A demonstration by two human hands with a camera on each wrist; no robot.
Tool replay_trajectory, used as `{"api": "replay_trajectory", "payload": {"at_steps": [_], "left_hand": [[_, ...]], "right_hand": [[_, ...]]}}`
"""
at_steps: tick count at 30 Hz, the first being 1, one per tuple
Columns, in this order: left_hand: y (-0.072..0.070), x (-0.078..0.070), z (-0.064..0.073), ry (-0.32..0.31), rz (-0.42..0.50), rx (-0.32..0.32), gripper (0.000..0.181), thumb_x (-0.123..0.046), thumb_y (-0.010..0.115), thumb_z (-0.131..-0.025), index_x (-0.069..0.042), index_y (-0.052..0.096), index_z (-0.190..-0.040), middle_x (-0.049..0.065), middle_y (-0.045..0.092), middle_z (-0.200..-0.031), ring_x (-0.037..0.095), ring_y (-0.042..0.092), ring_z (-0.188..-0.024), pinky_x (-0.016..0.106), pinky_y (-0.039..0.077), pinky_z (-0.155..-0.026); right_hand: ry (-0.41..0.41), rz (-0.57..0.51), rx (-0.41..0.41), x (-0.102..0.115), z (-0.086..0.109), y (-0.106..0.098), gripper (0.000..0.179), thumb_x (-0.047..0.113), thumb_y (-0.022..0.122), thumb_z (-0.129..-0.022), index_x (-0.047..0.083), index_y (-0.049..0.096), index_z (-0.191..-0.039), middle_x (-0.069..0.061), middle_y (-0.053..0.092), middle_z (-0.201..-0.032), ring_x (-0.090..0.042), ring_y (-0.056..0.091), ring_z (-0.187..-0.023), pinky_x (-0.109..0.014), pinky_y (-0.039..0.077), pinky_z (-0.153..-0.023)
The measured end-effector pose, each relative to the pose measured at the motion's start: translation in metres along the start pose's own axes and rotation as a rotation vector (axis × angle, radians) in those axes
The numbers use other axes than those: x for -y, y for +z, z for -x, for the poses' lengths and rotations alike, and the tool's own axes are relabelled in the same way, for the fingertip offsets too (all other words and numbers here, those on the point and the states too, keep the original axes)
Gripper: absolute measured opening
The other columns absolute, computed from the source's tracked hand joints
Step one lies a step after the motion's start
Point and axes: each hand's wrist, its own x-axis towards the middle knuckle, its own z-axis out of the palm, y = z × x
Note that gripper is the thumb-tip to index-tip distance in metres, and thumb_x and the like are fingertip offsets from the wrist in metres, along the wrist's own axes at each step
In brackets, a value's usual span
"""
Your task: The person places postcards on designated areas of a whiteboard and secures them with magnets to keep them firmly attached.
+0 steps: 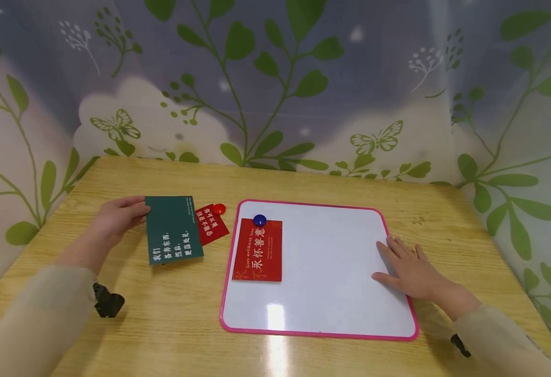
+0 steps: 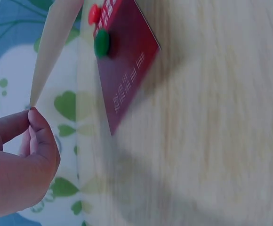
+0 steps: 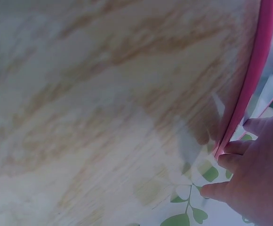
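Observation:
My left hand (image 1: 117,217) pinches a dark green card (image 1: 171,235) with white writing by its left edge, holding it raised above the table. In the left wrist view the card (image 2: 54,42) shows its pale back, gripped between thumb and fingers. My right hand (image 1: 409,269) rests with fingers spread on the right edge of a pink-rimmed whiteboard (image 1: 332,262). A red card (image 1: 258,251) lies on the board's left side, with a blue round magnet (image 1: 259,220) at its top.
Behind the green card lies another red card (image 1: 211,225) on the wooden table (image 1: 181,340), with a red magnet (image 1: 219,209) at its corner. The left wrist view also shows a green magnet (image 2: 102,44) there. A leaf-patterned cloth (image 1: 275,94) surrounds the table's back and sides.

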Motion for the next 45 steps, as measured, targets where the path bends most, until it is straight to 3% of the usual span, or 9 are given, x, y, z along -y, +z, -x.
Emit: {"api": "replay_trajectory", "payload": {"at_steps": [4, 11, 16, 20, 31, 36, 40, 45], "left_hand": [[0.014, -0.01, -0.002, 0.0, 0.038, 0.013, 0.059, -0.02, 0.047, -0.097, 0.004, 0.023, -0.146, 0.021, 0.038, -0.138, -0.015, 0.053, -0.074, 0.009, 0.05, -0.076], [0.036, -0.027, -0.001, 0.002, 0.065, 0.041, 0.058, -0.021, 0.049, -0.097, 0.002, 0.027, -0.145, 0.001, 0.05, -0.113, -0.01, 0.056, -0.076, 0.01, 0.05, -0.078], [0.053, -0.039, -0.001, -0.017, 0.055, 0.043, 0.057, -0.023, 0.049, -0.097, -0.001, 0.029, -0.145, 0.015, 0.047, -0.132, -0.007, 0.056, -0.077, 0.013, 0.049, -0.083], [0.067, -0.048, -0.002, -0.036, 0.067, 0.053, 0.056, -0.023, 0.048, -0.097, -0.005, 0.029, -0.146, 0.019, 0.041, -0.143, -0.002, 0.055, -0.082, 0.019, 0.047, -0.093], [0.111, -0.064, -0.012, 0.002, 0.106, 0.127, 0.051, -0.016, 0.051, -0.096, -0.003, 0.035, -0.143, 0.018, 0.048, -0.133, 0.0, 0.055, -0.075, 0.022, 0.049, -0.09], [0.132, -0.069, -0.013, 0.036, 0.119, 0.173, 0.048, -0.012, 0.05, -0.096, -0.001, 0.038, -0.141, 0.019, 0.049, -0.129, 0.006, 0.054, -0.081, 0.025, 0.049, -0.092], [0.146, -0.074, -0.013, 0.03, 0.125, 0.195, 0.046, -0.012, 0.05, -0.096, -0.002, 0.039, -0.14, 0.019, 0.049, -0.13, 0.01, 0.053, -0.084, 0.032, 0.046, -0.099], [0.162, -0.079, -0.013, 0.017, 0.134, 0.221, 0.045, -0.011, 0.051, -0.096, -0.002, 0.042, -0.138, 0.019, 0.051, -0.129, 0.009, 0.054, -0.081, 0.028, 0.049, -0.093]], "right_hand": [[0.003, -0.017, 0.009, 0.0, 0.0, 0.0, 0.081, 0.053, 0.056, -0.086, -0.002, 0.034, -0.142, -0.032, 0.024, -0.148, -0.05, 0.02, -0.135, -0.073, 0.012, -0.102], [0.007, -0.013, 0.013, -0.003, -0.001, 0.001, 0.081, 0.054, 0.055, -0.087, -0.001, 0.033, -0.142, -0.031, 0.024, -0.148, -0.05, 0.018, -0.136, -0.072, 0.01, -0.103], [0.004, -0.009, 0.008, -0.003, 0.0, 0.001, 0.081, 0.054, 0.055, -0.087, -0.002, 0.033, -0.142, -0.031, 0.024, -0.148, -0.05, 0.019, -0.136, -0.072, 0.011, -0.103], [0.004, -0.01, 0.011, -0.004, 0.0, 0.001, 0.082, 0.054, 0.055, -0.087, -0.002, 0.033, -0.142, -0.031, 0.024, -0.148, -0.05, 0.018, -0.136, -0.072, 0.01, -0.103], [0.0, -0.018, 0.019, -0.004, 0.0, 0.002, 0.082, 0.053, 0.054, -0.088, -0.002, 0.031, -0.143, -0.031, 0.021, -0.149, -0.049, 0.017, -0.137, -0.072, 0.009, -0.104], [-0.004, -0.016, 0.018, -0.004, 0.0, 0.0, 0.082, 0.053, 0.056, -0.087, -0.002, 0.032, -0.143, -0.031, 0.023, -0.148, -0.05, 0.019, -0.136, -0.072, 0.012, -0.103], [0.021, -0.018, 0.023, -0.009, -0.001, -0.001, 0.087, 0.055, 0.056, -0.085, -0.004, 0.029, -0.143, -0.03, 0.025, -0.148, -0.049, 0.019, -0.136, -0.071, 0.012, -0.104], [0.047, -0.023, 0.052, -0.015, -0.001, 0.0, 0.089, 0.057, 0.053, -0.086, -0.005, 0.025, -0.145, -0.029, 0.023, -0.149, -0.047, 0.018, -0.137, -0.071, 0.01, -0.104]]}}
